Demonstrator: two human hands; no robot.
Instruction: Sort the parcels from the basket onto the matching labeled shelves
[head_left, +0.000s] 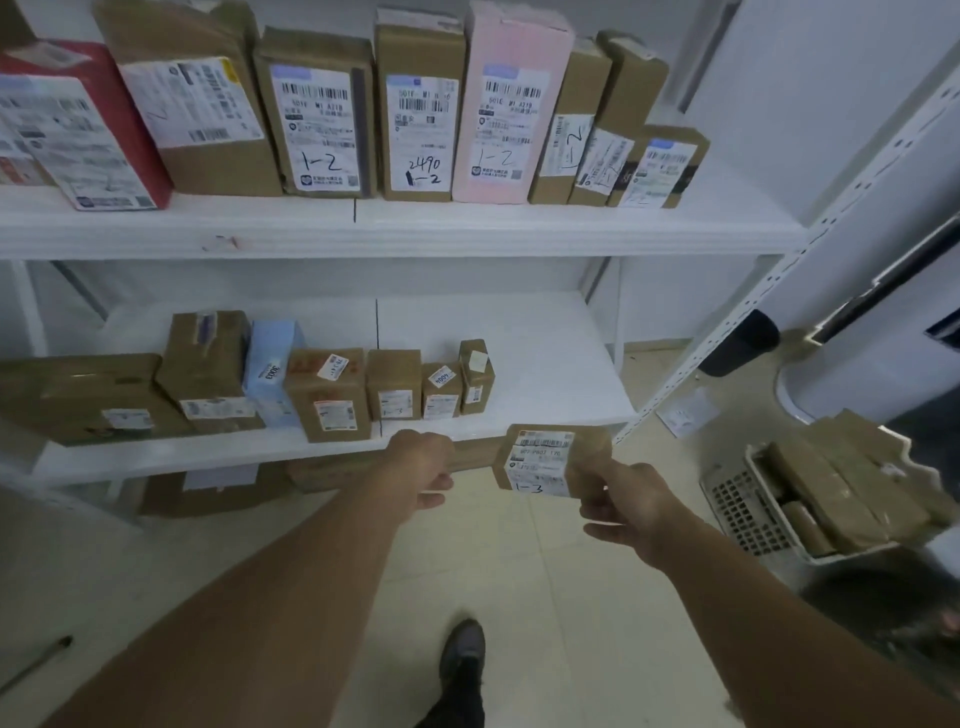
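So the right hand (631, 499) has its fingers (595, 503) pinched on the lower corner of a small parcel (545, 460) marked 1-3. It's held in the air just in front of the middle shelf's (550, 358) front edge, right of the stuff already there. The left hand (423, 467) is curled into a fist with nothing in it, just beside that shelf edge. I'd guess the job now is parking this one on that shelf, since a box (393, 387) in the row there also reads 1-3, while the top shelf (467, 228) is all 1-2. Best bet imo: slide it onto the bare white stretch right of the last little box (475, 376), standing up with the label facing out, and don't bump the row. The slanted shelf post (727, 332) is near on the right, so keep the arm tucked in. The basket (748, 514) with more parcels sits on the floor off to the right.
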